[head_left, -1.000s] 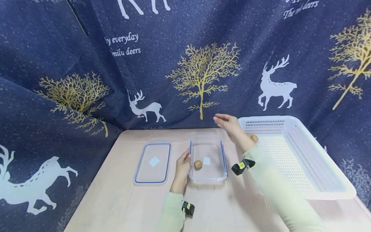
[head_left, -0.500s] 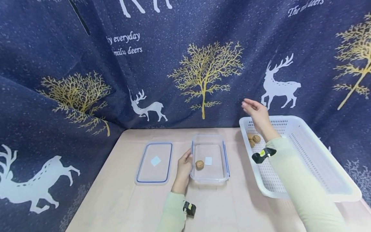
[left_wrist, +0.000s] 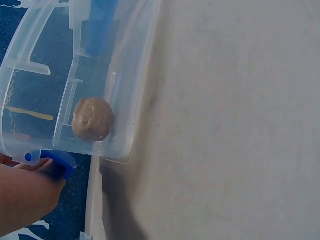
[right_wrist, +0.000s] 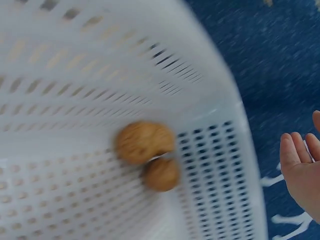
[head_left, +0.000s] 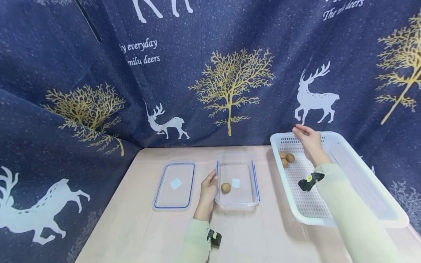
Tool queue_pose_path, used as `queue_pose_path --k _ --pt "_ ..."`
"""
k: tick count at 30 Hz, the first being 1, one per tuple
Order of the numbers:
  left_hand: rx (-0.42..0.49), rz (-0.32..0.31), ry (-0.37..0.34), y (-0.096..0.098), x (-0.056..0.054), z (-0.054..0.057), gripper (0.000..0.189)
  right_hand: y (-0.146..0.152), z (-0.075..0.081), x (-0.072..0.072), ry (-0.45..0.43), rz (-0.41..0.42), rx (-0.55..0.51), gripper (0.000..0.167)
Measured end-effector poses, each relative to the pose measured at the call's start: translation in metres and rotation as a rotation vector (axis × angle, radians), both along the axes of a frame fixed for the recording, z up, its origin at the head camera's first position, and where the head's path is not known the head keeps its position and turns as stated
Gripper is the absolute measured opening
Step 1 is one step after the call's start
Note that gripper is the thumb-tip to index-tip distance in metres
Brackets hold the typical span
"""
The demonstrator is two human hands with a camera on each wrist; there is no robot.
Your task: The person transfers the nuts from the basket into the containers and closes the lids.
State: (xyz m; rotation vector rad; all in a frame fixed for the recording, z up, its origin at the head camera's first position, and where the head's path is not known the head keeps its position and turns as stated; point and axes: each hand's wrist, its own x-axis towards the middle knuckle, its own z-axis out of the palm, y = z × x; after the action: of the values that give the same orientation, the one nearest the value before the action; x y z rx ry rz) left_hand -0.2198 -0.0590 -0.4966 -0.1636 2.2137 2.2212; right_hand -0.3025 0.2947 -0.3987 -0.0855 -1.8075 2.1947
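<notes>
My left hand (head_left: 208,190) holds the left side of a clear plastic food container (head_left: 238,203), by its blue clip (left_wrist: 61,161) in the left wrist view. Inside, near the front left corner, sits one walnut (head_left: 225,187). My right hand (head_left: 309,142) hovers over the back of a white plastic basket (head_left: 297,212), fingers extended together and nothing visible in them. Below it to the left, a few walnuts (head_left: 290,157) cluster in the basket's back left corner. The right wrist view shows these walnuts (right_wrist: 141,142) beside the slotted wall, with the hand beyond the rim.
A clear lid (head_left: 174,185) with a blue seal lies flat on the table (head_left: 138,223), left of the container. Behind the table hangs a dark blue cloth (head_left: 204,33) printed with deer and trees. Bare tabletop separates the container from the basket.
My right hand has moved right, from beside the container to over the basket, first rising and then dipping slightly. The basket's walnuts have come into fuller view. The left hand stays put.
</notes>
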Motion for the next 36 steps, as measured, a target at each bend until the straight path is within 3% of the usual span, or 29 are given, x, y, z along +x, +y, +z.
queue_pose_path --k 3,9,17,25,36 --pt "0.004 -0.005 -0.003 0.000 0.001 0.000 0.042 0.005 -0.015 0.000 -0.042 -0.023 0.046 0.023" --pt "-0.013 -0.006 0.029 0.000 0.003 0.002 0.041 0.014 -0.038 0.000 -0.112 -0.047 0.236 0.055" --pt "0.005 0.001 -0.007 -0.001 0.001 -0.001 0.042 0.018 -0.061 0.004 -0.210 -0.047 0.377 0.052" --pt "0.005 -0.006 -0.016 0.001 0.003 -0.001 0.042 0.019 -0.074 0.006 -0.334 0.015 0.461 0.054" --pt "-0.012 -0.003 -0.009 0.001 0.003 0.000 0.042 0.022 -0.091 0.007 -0.382 0.060 0.625 0.052"
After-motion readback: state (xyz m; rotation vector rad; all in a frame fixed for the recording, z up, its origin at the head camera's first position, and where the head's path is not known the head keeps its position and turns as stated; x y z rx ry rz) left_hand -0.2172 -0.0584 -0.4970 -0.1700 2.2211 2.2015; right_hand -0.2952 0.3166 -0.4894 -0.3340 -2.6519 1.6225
